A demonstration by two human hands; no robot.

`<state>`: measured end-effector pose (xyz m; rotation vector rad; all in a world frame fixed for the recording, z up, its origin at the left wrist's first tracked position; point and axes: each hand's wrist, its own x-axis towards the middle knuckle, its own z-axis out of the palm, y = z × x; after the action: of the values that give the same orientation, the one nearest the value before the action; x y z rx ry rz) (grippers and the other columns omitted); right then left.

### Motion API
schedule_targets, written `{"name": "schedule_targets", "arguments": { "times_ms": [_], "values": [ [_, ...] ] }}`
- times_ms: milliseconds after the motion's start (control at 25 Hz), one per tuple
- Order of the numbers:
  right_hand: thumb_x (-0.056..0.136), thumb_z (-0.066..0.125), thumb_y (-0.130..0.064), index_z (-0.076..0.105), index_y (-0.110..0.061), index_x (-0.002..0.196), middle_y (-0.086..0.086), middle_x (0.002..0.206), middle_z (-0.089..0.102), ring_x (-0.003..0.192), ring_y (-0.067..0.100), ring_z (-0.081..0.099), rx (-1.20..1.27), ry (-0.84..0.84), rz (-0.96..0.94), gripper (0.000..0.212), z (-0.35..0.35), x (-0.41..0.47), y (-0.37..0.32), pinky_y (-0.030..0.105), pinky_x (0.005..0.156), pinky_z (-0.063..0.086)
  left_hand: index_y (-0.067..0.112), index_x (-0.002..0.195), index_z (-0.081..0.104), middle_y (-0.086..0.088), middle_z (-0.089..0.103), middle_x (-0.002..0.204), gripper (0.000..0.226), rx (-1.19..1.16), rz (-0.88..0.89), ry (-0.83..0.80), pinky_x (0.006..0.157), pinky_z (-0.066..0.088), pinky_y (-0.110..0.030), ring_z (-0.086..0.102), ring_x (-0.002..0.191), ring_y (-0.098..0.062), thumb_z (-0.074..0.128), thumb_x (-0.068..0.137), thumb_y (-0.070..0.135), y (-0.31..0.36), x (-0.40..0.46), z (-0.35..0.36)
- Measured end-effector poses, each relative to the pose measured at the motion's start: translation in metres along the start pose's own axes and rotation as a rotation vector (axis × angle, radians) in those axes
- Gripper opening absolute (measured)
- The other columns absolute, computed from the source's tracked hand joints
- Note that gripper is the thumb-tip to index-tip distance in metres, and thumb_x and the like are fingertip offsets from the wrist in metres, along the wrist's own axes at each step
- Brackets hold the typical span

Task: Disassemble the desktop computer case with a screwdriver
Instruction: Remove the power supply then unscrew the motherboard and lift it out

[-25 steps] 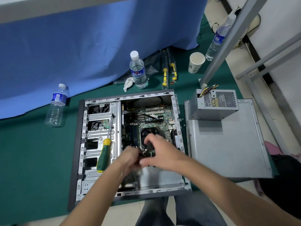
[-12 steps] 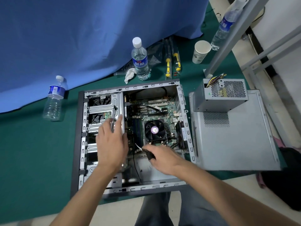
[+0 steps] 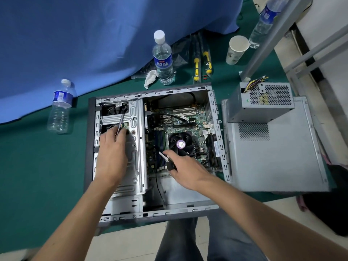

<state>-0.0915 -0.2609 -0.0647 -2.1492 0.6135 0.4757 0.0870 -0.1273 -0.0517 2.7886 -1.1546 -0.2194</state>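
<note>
Your left hand is grasping the screwdriver over the case. Your right hand is pinching a black connector.

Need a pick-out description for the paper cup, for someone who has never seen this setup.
Start at the open computer case on the green mat. Beyond its far right corner lie two yellow-handled tools; the paper cup stands just right of them. It is the only open, white, capless container; the water bottles nearby are clear with blue labels.

water bottle | blue label | white characters, not legible
</note>
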Motion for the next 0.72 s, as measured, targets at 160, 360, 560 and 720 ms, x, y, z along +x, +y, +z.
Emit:
{"name": "schedule_targets", "arguments": {
  "times_ms": [160,360,560,720],
  "values": [
    [0.099,0.049,-0.027,0.03,-0.033,0.148,0.012,0.087,0.068,0.079,0.033,0.063,-0.139,0.041,-0.076,0.053,-0.001,0.007,-0.005,0.039,0.073,0.053,-0.002,0.137,0.049,-0.029,0.04,0.146,0.056,0.126,-0.002,0.024,0.115,0.027,-0.052,0.027,0.141,-0.043,0.054,0.082,-0.009,0.014,0.0,-0.004],
    [0.1,0.045,-0.048,0.031,-0.031,0.149,0.014,0.112,0.064,0.103,0.036,0.061,-0.339,-0.163,-0.208,0.054,0.003,0.013,-0.006,0.038,0.076,0.045,0.007,0.149,0.038,-0.012,0.025,0.159,0.06,-0.262,0.097,0.063,0.121,0.011,-0.028,0.015,0.149,-0.022,0.034,0.091,-0.01,0.044,0.034,0.01],
    [0.099,0.051,-0.043,0.04,-0.025,0.146,0.012,0.13,0.058,0.116,0.031,0.057,-0.332,-0.36,-0.273,0.051,-0.005,0.031,0.0,0.043,0.099,0.047,0.008,0.149,0.039,-0.011,0.039,0.153,0.064,-0.294,0.044,0.121,0.12,0.02,-0.031,0.032,0.143,-0.024,0.039,0.089,-0.016,0.034,0.056,0.03],
    [0.092,0.052,-0.006,0.058,-0.011,0.109,0.003,0.093,0.048,0.096,0.029,0.059,-0.324,-0.204,-0.418,0.019,0.0,0.054,-0.01,0.033,0.072,0.041,0.007,0.146,0.043,-0.012,0.046,0.147,0.053,-0.268,0.084,0.181,0.117,0.026,-0.032,0.039,0.137,-0.025,0.039,0.094,-0.005,0.03,0.058,0.038]
  ]
}}
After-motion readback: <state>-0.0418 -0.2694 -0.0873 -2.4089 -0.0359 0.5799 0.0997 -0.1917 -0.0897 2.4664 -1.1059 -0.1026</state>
